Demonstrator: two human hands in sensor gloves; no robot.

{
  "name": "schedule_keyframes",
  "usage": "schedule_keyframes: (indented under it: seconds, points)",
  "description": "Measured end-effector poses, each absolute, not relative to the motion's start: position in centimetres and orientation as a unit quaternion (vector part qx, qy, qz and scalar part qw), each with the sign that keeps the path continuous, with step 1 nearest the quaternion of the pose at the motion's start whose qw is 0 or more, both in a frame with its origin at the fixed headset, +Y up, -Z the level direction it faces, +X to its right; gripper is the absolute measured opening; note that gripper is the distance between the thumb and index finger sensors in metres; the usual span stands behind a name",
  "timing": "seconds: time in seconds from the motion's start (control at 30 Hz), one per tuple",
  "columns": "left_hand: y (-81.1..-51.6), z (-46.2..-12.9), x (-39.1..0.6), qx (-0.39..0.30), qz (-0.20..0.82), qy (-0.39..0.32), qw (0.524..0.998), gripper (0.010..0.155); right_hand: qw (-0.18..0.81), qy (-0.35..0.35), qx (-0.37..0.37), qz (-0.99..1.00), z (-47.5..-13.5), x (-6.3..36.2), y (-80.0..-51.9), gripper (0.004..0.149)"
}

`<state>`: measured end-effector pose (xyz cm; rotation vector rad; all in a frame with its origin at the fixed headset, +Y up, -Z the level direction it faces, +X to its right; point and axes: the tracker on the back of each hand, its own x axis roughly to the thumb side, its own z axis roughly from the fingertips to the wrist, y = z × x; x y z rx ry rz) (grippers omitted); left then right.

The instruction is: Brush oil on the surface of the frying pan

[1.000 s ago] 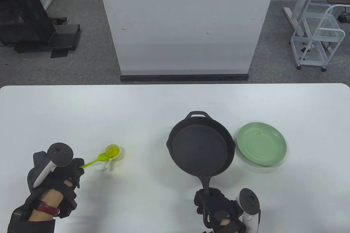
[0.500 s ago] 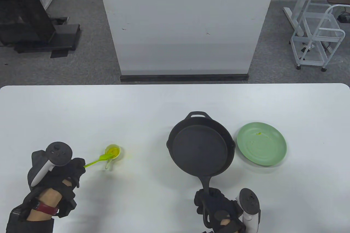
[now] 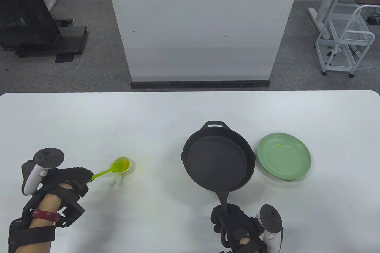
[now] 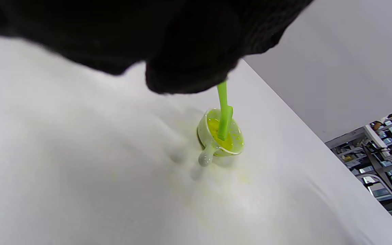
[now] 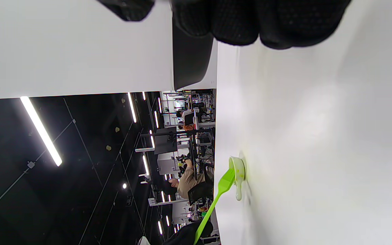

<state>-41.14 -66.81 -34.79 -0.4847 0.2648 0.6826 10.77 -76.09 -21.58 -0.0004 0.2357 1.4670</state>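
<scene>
Left hand dipping green brush in oil cup; right hand gripping frying pan handle.

Left hand is holding the brush handle, fingers clenched around it, brush head sitting in the yellow oil inside the small cup on the tabletop, left of the pan. Right hand is grasping the pan's long handle at the near edge; pan is lying flat on the tabletop, well apart from the cup. Green plate is sitting just beside the pan's right rim. Yellowish smears are showing around the cup.
</scene>
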Motion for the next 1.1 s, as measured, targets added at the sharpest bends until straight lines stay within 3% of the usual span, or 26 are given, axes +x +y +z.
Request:
schedule_keyframes:
  seconds: [0.77,1.1]
  points:
    - [-66.4,-34.6,-42.6,-0.259,0.331,0.162,0.893,0.050,0.737,0.104,0.001,0.668,-21.6,10.8,-76.1,0.048]
    - [-64.9,-34.5,-41.2,-0.244,0.370,0.122,0.888,0.050,0.736,0.105,0.001,0.668,-21.5,10.8,-76.1,0.048]
